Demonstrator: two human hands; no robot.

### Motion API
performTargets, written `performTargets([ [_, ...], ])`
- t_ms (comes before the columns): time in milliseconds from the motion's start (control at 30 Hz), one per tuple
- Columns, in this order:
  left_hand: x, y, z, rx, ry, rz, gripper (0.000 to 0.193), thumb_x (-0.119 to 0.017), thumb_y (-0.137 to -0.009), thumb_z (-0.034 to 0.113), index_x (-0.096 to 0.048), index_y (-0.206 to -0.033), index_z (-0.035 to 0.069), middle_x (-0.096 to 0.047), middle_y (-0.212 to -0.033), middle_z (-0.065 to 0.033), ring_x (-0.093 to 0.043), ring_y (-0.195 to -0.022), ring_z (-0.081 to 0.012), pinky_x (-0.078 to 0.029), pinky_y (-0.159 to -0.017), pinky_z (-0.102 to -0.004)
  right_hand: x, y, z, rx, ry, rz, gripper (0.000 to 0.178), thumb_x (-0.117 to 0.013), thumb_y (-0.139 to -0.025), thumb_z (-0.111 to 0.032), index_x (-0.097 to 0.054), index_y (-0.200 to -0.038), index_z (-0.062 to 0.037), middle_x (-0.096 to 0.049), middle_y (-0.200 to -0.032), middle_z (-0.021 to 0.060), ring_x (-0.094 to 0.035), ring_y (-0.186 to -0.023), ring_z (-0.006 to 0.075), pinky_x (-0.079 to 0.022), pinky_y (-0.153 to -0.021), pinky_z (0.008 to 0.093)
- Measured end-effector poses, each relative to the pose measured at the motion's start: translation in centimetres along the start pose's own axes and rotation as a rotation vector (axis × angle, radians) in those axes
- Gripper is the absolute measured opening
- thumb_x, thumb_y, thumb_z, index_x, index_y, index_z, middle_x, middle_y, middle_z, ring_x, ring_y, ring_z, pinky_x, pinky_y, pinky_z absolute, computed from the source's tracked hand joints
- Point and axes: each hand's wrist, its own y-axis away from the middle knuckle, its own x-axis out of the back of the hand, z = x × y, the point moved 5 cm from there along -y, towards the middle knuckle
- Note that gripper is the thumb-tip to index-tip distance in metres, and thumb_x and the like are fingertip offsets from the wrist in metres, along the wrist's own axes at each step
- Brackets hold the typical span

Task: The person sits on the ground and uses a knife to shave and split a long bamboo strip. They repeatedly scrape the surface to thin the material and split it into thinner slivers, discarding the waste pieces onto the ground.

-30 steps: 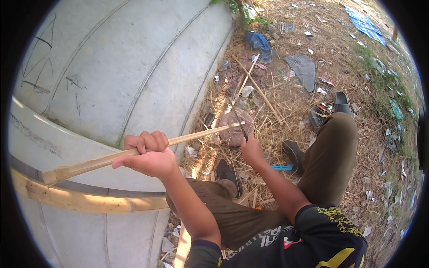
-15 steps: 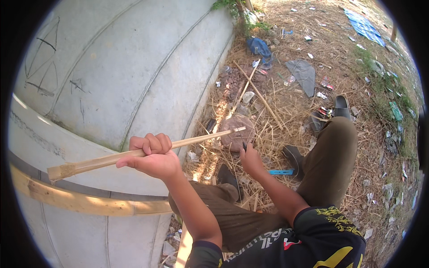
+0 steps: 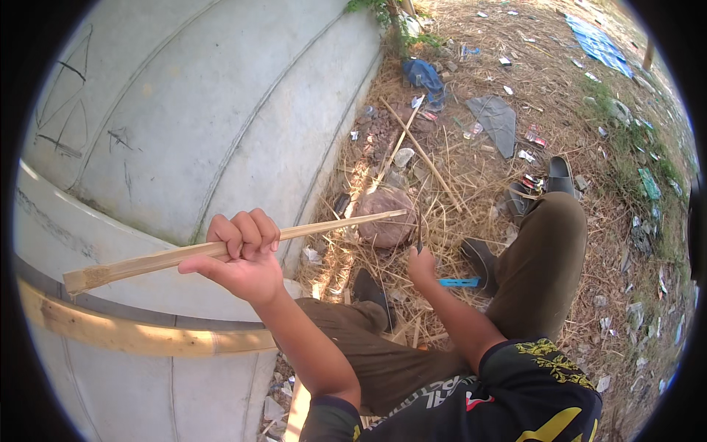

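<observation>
My left hand (image 3: 247,269) is closed around a long split bamboo stick (image 3: 324,227), its thumb stretched along the near end. The stick tapers away to the right, its thin far tip over a round, reddish-brown block (image 3: 384,234); whether that is wood or stone I cannot tell. Just right of the block, my right hand (image 3: 423,268) grips a knife (image 3: 420,234) by its dark handle. The thin, dark blade points away from me and stands close beside the stick's tip; I cannot tell whether they touch.
A pale concrete wall (image 3: 169,110) fills the left side, with a bamboo pole (image 3: 140,329) along it. Dry straw and litter cover the ground, with crossed sticks (image 3: 431,168) beyond the block. A blue strip (image 3: 458,282) lies by my shoe; slippers (image 3: 560,175) sit further right.
My left hand has drawn the bamboo stick slightly back and to the left. My right hand has shifted a little right and nearer me, and the knife's blade now shows beside the stick's tip.
</observation>
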Motion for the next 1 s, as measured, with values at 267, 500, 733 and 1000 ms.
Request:
performTargets([
  [267, -0.7, 0.5, 1.1, -0.145, 0.192, 0.090, 0.071, -0.023, -0.091, 0.081, -0.023, -0.066, 0.015, -0.017, -0.052, 0.0050, -0.011, -0.047, -0.0097, -0.009, -0.044, -0.0284, -2.2, 1.3, -3.5, 0.209, -0.159, -0.100, 0.036, -0.058, -0.096, -0.035, -0.058, -0.092, 0.0011, -0.063, -0.077, 0.0207, -0.063, -0.076, 0.0375, -0.047, -0.071, 0.0470],
  [500, -1.0, 0.7, 0.6, -0.119, 0.077, -0.081, 0.071, -0.033, -0.087, 0.084, -0.023, -0.067, 0.017, -0.014, -0.049, 0.0052, -0.004, -0.048, -0.0084, -0.003, -0.046, -0.0285, -2.6, 3.8, -6.9, 0.293, -0.122, -0.268, 0.037, -0.057, -0.096, -0.036, -0.057, -0.090, 0.0009, -0.062, -0.076, 0.0211, -0.062, -0.074, 0.0374, -0.046, -0.069, 0.0468],
  [733, -0.3, 0.1, 0.8, -0.124, 0.124, -0.022, 0.070, -0.028, -0.089, 0.082, -0.023, -0.065, 0.016, -0.017, -0.047, 0.0047, -0.005, -0.046, -0.0076, -0.003, -0.043, -0.0277, 1.7, 5.6, -13.0, 0.434, -0.190, -0.148, 0.034, -0.053, -0.100, -0.031, -0.050, -0.098, 0.0033, -0.065, -0.080, 0.0270, -0.062, -0.075, 0.0477, -0.046, -0.066, 0.0521],
  [1000, 0.7, -1.2, 1.0, -0.104, 0.123, 0.040, 0.071, -0.028, -0.089, 0.083, -0.019, -0.064, 0.017, -0.014, -0.047, 0.0057, -0.003, -0.046, -0.0081, -0.002, -0.043, -0.0280, 0.1, 6.1, -10.2, 0.486, -0.203, -0.184, 0.027, -0.051, -0.100, -0.023, -0.049, -0.102, 0.0035, -0.064, -0.078, 0.0260, -0.063, -0.071, 0.0462, -0.045, -0.062, 0.0515],
])
